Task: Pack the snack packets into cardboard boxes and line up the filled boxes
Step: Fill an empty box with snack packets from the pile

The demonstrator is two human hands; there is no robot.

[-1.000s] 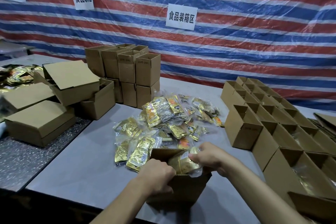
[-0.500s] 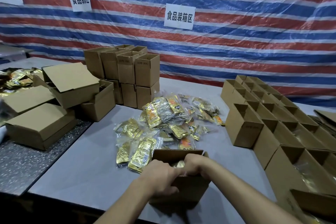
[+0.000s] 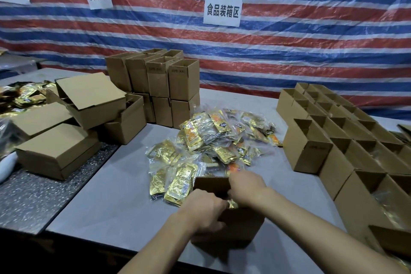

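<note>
Right grip point(image 3: 246, 187) edged across box point(image 3: 240, 224), closure unclear; left grip point(image 3: 204, 209) clasps it; sign point(image 3: 222, 10): 食品装箱区.

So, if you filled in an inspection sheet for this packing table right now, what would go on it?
Surface: grey table, a speckled dark one beside it on the left.
Job's things: open cardboard box at the near edge; loose pile of snack packets behind it; rows of open boxes on the right.
Clutter: stacked boxes at the back, flap-covered boxes on the left, more packets far left.
Hands: left hand grips the box rim; right hand reaches into the box, fingers hidden.
Cables: nothing seen.
Surroundings: striped tarpaulin with paper signs.
</note>
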